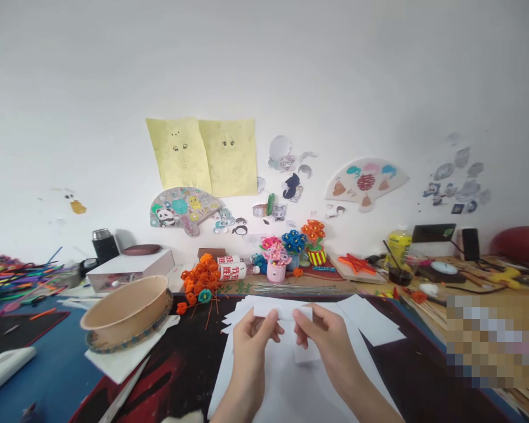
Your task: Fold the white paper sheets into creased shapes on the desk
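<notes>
Between my two hands is a small strip of white paper [283, 311], held up above the white sheets. My left hand [258, 332] pinches its left end between thumb and fingers. At the right end, my right hand [320, 329] grips it the same way. Below the right fingers a small white paper piece [307, 354] shows; whether it is part of the strip I cannot tell. Underneath spread several large white sheets [286, 393], with loose ones [370, 320] fanned out to the right.
A tan bowl [123, 308] stands on the left, near scissors [126, 390]. Behind the sheets are orange pipe-cleaner flowers [200, 279], a pink flower pot [276, 270], and a bundle of thin wires [295, 288]. A dark drink cup [399, 275] stands back right.
</notes>
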`<state>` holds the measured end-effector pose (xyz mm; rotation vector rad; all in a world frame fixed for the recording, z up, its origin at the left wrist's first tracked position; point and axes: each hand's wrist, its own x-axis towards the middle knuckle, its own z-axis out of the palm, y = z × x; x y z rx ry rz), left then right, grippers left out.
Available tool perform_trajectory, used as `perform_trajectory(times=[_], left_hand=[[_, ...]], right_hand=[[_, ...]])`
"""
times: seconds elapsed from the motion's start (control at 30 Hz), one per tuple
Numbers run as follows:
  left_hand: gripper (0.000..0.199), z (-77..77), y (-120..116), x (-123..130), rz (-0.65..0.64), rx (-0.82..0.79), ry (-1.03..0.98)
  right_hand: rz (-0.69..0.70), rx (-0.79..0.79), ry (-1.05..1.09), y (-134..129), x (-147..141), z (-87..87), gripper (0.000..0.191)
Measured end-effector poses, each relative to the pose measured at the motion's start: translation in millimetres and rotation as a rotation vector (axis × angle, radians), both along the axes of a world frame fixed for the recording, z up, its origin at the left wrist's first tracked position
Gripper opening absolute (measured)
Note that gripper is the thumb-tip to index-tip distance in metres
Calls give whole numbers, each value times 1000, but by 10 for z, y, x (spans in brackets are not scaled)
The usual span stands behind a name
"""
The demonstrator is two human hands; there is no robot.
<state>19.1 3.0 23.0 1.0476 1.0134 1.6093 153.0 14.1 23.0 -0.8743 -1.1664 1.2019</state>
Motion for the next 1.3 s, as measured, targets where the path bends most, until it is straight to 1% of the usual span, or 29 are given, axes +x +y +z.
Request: perform_trajectory(times=[0.07, 0.13, 0.27, 0.4, 0.53, 0.87, 1.3], left_hand=[[29, -34, -27, 15, -10, -17, -2], [25, -32, -77, 39, -18, -22, -12], [21, 29, -184, 71, -27, -20, -5], [17, 85, -236, 89, -25, -6, -26], [18, 99, -235, 104, -24, -16, -47], [20, 65, -211, 95, -7, -33, -59], [24, 50, -197, 96, 17, -42, -31]], right_hand=[[17, 10, -26, -29, 42, -18, 44], [12, 22, -22, -50, 80, -13, 44], [31, 35, -21, -70, 126, 23, 37], [31, 40, -26, -93, 144, 45, 35], [30, 57, -32, -106, 150, 58, 35], [28, 55, -21, -109, 135, 44, 35], [32, 58, -40, -69, 134, 29, 33]])
